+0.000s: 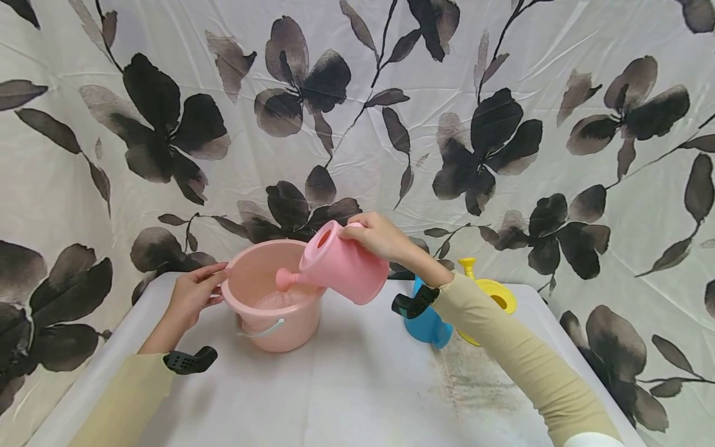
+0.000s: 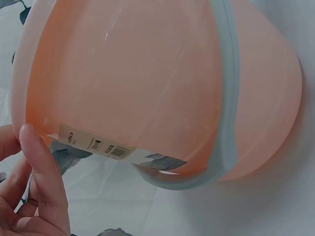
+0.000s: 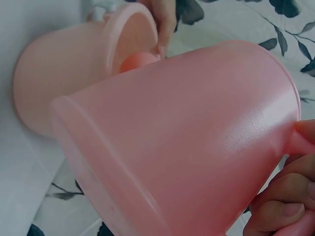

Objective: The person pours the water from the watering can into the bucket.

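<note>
Pink can tilted over bucket

Only the left wrist view shows the bucket's label; only the head view, the blue can and yellow can. Three cans, one bucket. Right grip clasps the pink can; left grip pinches the bucket's rim.

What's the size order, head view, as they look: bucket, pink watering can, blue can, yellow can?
1. Bucket
2. Pink watering can
Unranked, both smaller in view: blue can and yellow can. The right sleeve hides part of each.
</note>
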Action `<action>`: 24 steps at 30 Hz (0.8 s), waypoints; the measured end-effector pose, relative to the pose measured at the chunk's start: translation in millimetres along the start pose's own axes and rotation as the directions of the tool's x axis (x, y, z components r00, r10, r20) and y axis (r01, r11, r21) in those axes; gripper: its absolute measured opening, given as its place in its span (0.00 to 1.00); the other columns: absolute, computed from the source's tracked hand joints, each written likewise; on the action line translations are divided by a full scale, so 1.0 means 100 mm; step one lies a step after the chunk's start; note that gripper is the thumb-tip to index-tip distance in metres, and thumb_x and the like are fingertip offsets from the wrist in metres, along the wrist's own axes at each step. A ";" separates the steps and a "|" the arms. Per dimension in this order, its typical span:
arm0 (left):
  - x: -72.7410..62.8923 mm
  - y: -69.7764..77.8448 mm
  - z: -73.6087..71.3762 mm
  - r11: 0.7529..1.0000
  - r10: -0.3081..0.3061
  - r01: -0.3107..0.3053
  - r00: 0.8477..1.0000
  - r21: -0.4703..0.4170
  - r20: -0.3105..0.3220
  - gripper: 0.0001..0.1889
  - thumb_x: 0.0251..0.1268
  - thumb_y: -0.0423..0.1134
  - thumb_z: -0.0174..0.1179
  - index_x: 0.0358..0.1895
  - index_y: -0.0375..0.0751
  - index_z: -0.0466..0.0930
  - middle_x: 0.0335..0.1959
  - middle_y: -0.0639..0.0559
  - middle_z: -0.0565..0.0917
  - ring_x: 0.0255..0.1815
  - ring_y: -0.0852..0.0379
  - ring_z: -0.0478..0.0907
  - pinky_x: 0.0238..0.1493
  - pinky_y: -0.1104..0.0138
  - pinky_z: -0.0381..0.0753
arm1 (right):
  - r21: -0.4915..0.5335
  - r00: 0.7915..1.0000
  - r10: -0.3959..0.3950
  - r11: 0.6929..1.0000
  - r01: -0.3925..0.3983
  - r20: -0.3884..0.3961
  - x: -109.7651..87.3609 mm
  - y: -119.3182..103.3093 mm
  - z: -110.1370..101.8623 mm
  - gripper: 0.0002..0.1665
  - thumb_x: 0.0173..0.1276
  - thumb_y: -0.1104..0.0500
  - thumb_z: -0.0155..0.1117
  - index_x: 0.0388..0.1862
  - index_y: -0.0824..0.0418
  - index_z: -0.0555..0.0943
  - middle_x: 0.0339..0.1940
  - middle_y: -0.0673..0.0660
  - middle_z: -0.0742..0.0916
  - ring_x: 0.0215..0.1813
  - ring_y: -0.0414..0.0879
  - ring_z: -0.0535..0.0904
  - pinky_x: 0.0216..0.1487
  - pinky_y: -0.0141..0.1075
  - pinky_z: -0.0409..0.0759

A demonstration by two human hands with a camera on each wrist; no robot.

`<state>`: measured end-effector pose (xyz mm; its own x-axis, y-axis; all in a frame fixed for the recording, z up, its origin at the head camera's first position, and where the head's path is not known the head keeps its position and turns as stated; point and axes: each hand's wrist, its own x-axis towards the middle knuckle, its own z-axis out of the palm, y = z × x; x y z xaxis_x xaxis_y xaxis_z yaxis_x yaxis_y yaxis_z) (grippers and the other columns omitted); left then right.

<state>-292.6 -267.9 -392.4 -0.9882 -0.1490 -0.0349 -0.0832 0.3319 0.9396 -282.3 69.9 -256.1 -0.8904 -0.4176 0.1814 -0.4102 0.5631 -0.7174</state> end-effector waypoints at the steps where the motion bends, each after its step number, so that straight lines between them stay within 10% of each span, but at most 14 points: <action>1: 0.00 0.00 0.00 1.000 -0.003 0.003 1.000 0.001 -0.001 0.28 0.73 0.49 0.50 0.70 0.37 0.64 0.57 0.40 0.74 0.29 0.73 0.75 0.33 0.77 0.83 | -0.004 1.000 0.000 1.000 0.000 0.000 0.00 0.00 0.00 0.18 0.66 0.53 0.53 0.17 0.57 0.71 0.15 0.49 0.69 0.23 0.43 0.70 0.23 0.30 0.71; 24: -0.03 0.01 0.03 1.000 -0.022 0.022 1.000 -0.012 -0.021 0.29 0.72 0.50 0.51 0.70 0.38 0.65 0.49 0.47 0.76 0.29 0.72 0.75 0.32 0.77 0.83 | -0.026 1.000 -0.019 1.000 0.018 -0.024 0.03 0.02 -0.03 0.18 0.65 0.54 0.53 0.15 0.56 0.69 0.14 0.48 0.69 0.22 0.42 0.68 0.22 0.30 0.69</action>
<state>-290.4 -264.8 -392.5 -0.9832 -0.1760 -0.0486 -0.1035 0.3178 0.9425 -286.1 71.6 -255.1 -0.8870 -0.4108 0.2108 -0.4312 0.5738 -0.6963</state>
